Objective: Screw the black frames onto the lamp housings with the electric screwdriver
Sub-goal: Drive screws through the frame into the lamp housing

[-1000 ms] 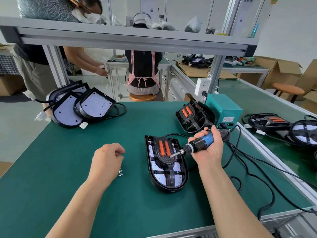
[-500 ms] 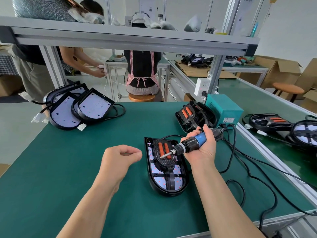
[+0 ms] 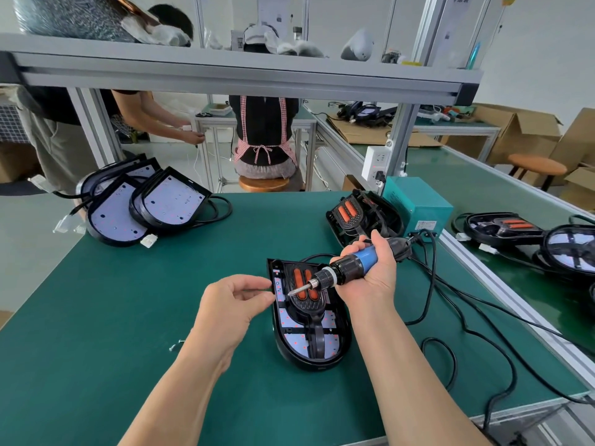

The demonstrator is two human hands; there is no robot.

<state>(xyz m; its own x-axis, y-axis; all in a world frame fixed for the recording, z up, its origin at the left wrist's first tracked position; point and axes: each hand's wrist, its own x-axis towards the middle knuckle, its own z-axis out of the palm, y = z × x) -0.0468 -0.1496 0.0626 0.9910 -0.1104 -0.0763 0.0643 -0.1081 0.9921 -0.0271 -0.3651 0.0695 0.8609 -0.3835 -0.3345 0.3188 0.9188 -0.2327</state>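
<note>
A black lamp housing [image 3: 310, 355] lies on the green table, with a black frame [image 3: 317, 329] carrying two orange strips set inside it. My right hand [image 3: 370, 278] grips the blue and black electric screwdriver [image 3: 341, 272], its bit pointing left and down over the frame's upper left. My left hand [image 3: 231, 304] hovers just left of the housing, thumb and forefinger pinched on a small screw near the bit tip. A couple of loose screws [image 3: 175, 345] lie on the mat to the left.
Three unframed housings [image 3: 141, 207] are stacked at the table's back left. Another framed housing [image 3: 360, 220] leans on a teal power box [image 3: 418, 207]. Black cables [image 3: 450, 317] trail over the right side. More lamps [image 3: 531, 239] sit on the conveyor at right. People work beyond the table.
My left hand rose from the loose screws and moved right to the housing's left edge. My right hand carried the screwdriver slightly left, toward the left hand.
</note>
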